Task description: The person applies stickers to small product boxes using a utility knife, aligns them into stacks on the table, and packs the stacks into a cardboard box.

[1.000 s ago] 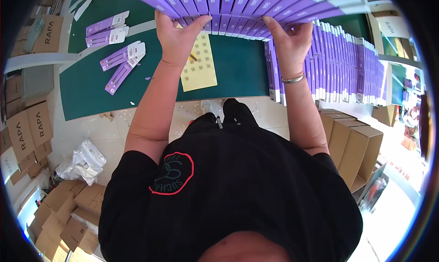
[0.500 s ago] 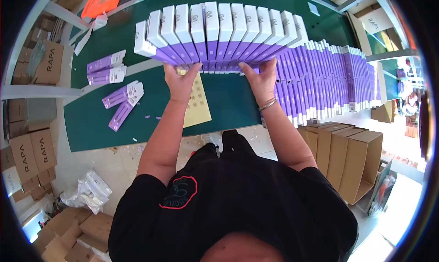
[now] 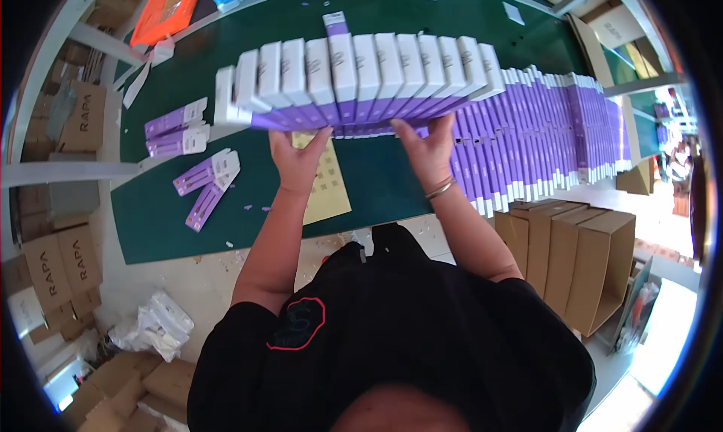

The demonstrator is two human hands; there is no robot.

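Observation:
A curved row of slim purple-and-white boxes (image 3: 367,70) is held up in front of me, white ends uppermost and leaning away. My left hand (image 3: 295,159) grips the row's near side toward its left end, thumb against the purple faces. My right hand (image 3: 428,153) clasps it near the right end the same way. The fingers beneath the boxes are mostly hidden. Behind the row, one similar box (image 3: 335,24) pokes out beyond the others. Below my hands, a yellow sheet (image 3: 328,185) with printed marks lies partly covered by my left forearm.
Packed rows of purple boxes (image 3: 520,134) fill the right of the green table (image 3: 376,172). Several loose boxes (image 3: 205,185) lie at left. An orange tray (image 3: 167,12) sits at the far left. Open cartons (image 3: 595,259) stand right, below the table edge.
The held row has come down and closer to me, its tops tilted more. One box now sticks out behind it, separate from the row. Both hands keep their grip.

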